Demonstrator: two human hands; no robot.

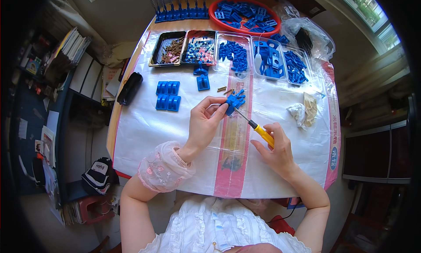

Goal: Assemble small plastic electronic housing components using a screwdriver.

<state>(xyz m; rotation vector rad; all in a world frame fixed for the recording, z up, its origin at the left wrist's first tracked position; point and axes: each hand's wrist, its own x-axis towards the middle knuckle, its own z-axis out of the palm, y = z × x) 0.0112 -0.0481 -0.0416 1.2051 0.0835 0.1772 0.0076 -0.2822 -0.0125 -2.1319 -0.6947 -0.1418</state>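
My left hand pinches a small blue plastic part over the middle of the table. In my right hand is a screwdriver with a yellow and black handle, its thumb a little off the handle. The shaft points up and left, and its tip meets the blue part. Just beyond lie a few small blue pieces and brass-coloured pins. To the left sit several blue clip-like blocks, grouped together. Another blue block rests farther back.
A row of trays spans the back: brass pins, silver nuts, and blue parts. Behind them stand a red basin of blue plates and a blue rack with springs. A black case lies left, crumpled tissue right.
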